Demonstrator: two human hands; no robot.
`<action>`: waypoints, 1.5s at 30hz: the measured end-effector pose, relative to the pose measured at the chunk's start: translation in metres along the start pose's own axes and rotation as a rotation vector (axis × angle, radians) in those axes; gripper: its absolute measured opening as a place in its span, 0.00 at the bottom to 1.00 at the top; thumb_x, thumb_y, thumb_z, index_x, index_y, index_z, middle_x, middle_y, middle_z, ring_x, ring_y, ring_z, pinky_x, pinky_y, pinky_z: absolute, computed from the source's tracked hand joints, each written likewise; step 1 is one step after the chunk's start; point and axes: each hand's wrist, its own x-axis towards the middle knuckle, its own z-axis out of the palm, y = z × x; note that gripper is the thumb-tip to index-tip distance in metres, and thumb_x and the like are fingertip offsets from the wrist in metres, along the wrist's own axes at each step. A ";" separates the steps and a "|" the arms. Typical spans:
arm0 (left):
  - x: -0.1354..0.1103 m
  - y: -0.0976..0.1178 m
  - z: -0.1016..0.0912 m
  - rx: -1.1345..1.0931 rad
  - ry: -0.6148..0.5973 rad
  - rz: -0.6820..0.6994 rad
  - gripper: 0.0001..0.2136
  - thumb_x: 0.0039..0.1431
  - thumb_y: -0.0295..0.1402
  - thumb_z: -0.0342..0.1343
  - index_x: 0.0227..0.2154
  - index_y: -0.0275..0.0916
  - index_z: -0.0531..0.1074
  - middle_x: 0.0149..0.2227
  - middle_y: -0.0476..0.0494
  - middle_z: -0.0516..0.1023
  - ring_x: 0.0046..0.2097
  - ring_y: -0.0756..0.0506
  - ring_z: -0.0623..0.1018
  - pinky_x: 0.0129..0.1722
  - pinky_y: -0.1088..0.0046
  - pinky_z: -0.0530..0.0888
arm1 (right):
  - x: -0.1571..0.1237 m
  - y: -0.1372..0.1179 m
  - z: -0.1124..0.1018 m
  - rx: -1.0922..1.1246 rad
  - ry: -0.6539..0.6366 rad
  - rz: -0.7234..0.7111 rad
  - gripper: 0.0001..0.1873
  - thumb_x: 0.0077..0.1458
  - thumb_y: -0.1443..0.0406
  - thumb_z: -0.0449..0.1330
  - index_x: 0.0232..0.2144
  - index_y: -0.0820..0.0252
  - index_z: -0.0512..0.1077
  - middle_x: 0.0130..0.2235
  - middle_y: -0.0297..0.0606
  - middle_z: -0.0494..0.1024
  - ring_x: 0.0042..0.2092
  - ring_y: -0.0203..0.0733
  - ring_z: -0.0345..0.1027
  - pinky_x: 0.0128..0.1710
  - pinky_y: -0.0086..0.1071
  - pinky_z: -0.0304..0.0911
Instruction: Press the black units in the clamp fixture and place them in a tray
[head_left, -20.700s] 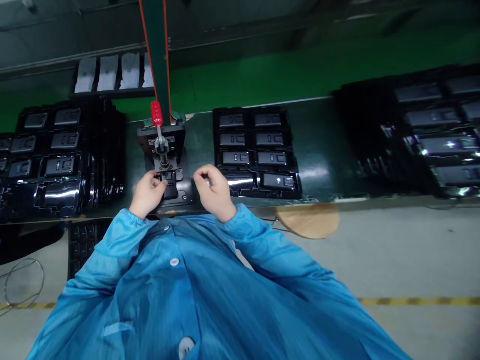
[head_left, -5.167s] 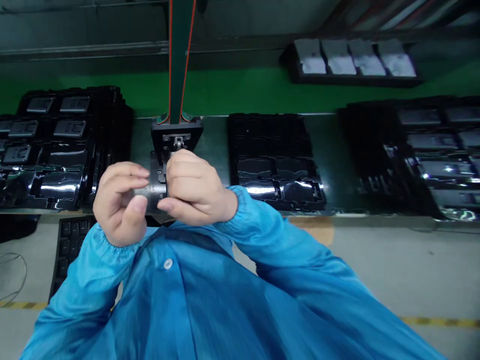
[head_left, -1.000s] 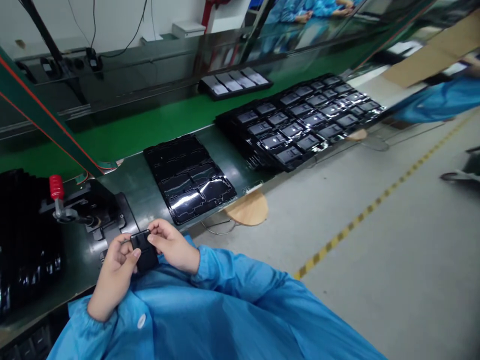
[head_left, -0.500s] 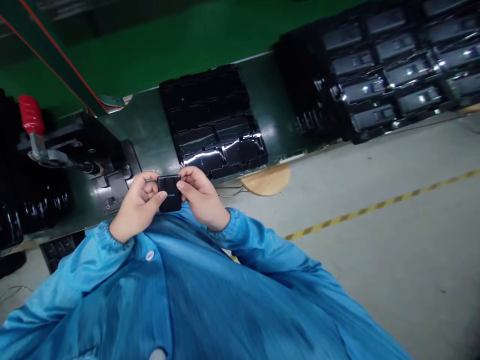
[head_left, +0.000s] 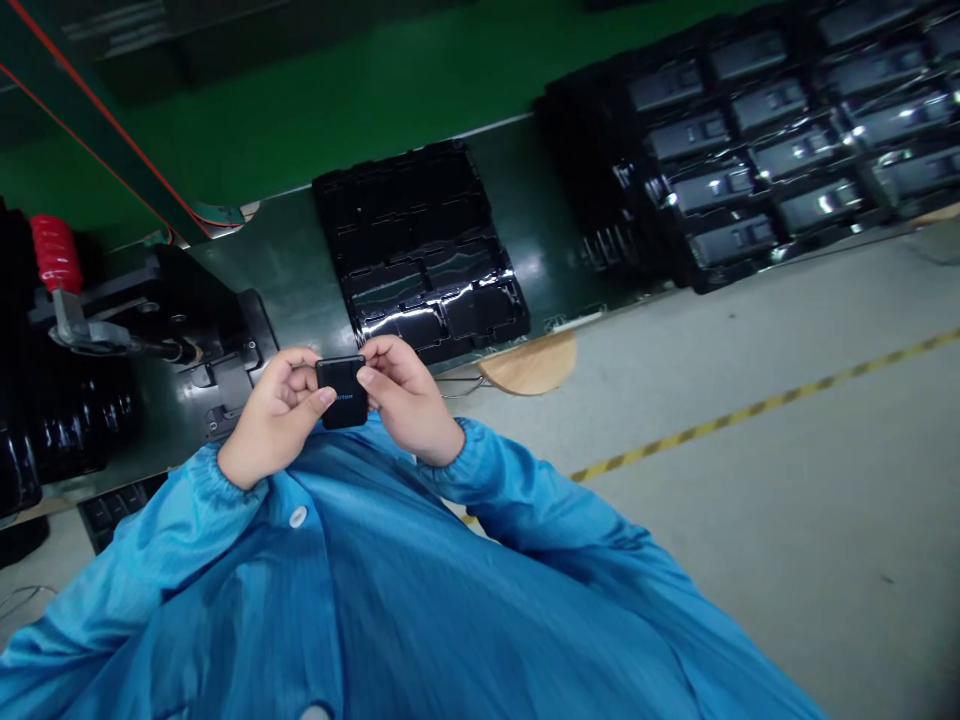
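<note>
Between my two hands is a small, flat, square black device (head_left: pixel 343 385) with rounded corners and partly covered blue lettering. My left hand (head_left: pixel 281 410) pinches its left edge, thumb on the face and fingers curled behind. On the other side my right hand (head_left: pixel 409 395) grips the upper right edge, its thumb on the front near the corner. The device is held close to my body, in front of the bench edge. Just left of my left hand, on the bench, is a black clamp fixture (head_left: pixel 229 375) with a red-handled toggle clamp (head_left: pixel 56 255).
Black plastic trays (head_left: pixel 420 250) lie on the green bench (head_left: pixel 292 240). To the right, stacked trays (head_left: pixel 720 150) hold several dark grey parts. A round wooden stool seat (head_left: pixel 532 365) juts from under the bench edge. Yellow-black tape (head_left: pixel 765 405) crosses the floor.
My view has shifted slightly, so the bench items sit a little further left. Both hands keep their hold on the black device, which has barely moved.
</note>
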 end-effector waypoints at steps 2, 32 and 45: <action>0.000 0.001 -0.001 0.009 -0.008 -0.006 0.23 0.64 0.42 0.70 0.53 0.44 0.63 0.32 0.53 0.77 0.30 0.51 0.74 0.30 0.78 0.69 | 0.000 -0.002 0.000 -0.030 -0.002 0.006 0.17 0.62 0.53 0.70 0.44 0.53 0.70 0.34 0.28 0.69 0.27 0.31 0.58 0.26 0.27 0.60; -0.013 0.005 -0.018 0.273 0.046 0.022 0.20 0.69 0.44 0.62 0.58 0.40 0.71 0.24 0.58 0.67 0.22 0.53 0.66 0.24 0.77 0.65 | 0.005 -0.010 0.008 -0.202 -0.178 0.082 0.18 0.61 0.60 0.67 0.51 0.53 0.69 0.38 0.30 0.71 0.28 0.31 0.66 0.26 0.29 0.66; -0.027 -0.008 -0.028 0.223 0.174 -0.031 0.28 0.66 0.50 0.64 0.62 0.40 0.68 0.46 0.39 0.83 0.31 0.48 0.80 0.37 0.67 0.79 | 0.066 -0.050 -0.040 -0.314 0.055 -0.128 0.20 0.61 0.57 0.67 0.51 0.55 0.69 0.36 0.26 0.73 0.24 0.29 0.68 0.24 0.27 0.67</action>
